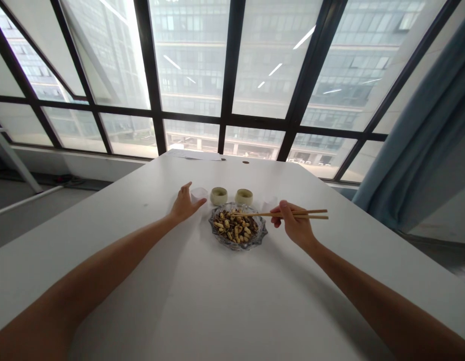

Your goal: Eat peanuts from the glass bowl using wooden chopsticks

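The right hand [298, 225], right of centre in the frame, pinches a pair of wooden chopsticks [311, 214] between thumb and fingers, their thin tips pointing left. The left hand [185, 204], left of centre, is partly spread, thumb apart from the fingers, around the near left side of a small translucent cup [199, 194]; whether the skin touches the cup, I cannot tell.

Between the hands, at the middle of the frame, lies a clear glass dish [234, 245] with a wavy rim, filled with peanuts [238, 233] and smaller dark pieces. The chopstick tips are over the far part of the dish; contact with the contents is unclear. Two pale green bowls [219, 196] [243, 196] stand side by side just beyond the dish, the left one beside the translucent cup. Another faint translucent shape [269, 204] shows to the left of the right hand, partly behind the chopsticks.

All this is on a white worktop [225, 301]. Two small dark discs [246, 162] lie near its far edge, before large windows [262, 60]; a blue curtain [416, 130] hangs at the right.
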### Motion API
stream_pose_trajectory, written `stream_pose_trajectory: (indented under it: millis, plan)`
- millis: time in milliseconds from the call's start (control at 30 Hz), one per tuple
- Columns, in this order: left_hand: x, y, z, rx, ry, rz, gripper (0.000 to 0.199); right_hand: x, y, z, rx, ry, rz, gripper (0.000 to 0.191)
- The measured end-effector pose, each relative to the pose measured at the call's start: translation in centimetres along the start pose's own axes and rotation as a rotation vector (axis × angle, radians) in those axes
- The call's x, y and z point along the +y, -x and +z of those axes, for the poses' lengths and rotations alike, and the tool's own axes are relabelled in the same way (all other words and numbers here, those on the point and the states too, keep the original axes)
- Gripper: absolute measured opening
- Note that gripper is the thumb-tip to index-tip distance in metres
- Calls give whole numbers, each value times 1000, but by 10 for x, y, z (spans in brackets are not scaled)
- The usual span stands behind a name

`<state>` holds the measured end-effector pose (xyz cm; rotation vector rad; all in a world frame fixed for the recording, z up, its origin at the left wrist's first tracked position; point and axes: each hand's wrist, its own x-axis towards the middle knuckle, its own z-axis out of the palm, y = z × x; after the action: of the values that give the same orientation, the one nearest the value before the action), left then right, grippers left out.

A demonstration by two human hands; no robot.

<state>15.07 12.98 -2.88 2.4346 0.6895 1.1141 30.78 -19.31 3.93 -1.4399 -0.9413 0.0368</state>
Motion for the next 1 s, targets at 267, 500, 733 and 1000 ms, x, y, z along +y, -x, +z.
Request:
stream_pose_trajectory:
  millis: [267, 500, 733, 1000]
  plan:
    - [-3, 0, -6, -149, 99, -248, 95, 12, 39, -3, 53, 39, -75, 52]
    - [-1, 5, -14, -187, 37, -199, 71, 20, 48, 5, -40, 82, -69, 51]
    - [6, 6, -17, -211, -22, -162, 54, 26, 49, 5, -39, 84, -43, 45]
    - [10, 8, -19, -213, -40, -132, 50, 17, 45, 7, 84, 11, -46, 51]
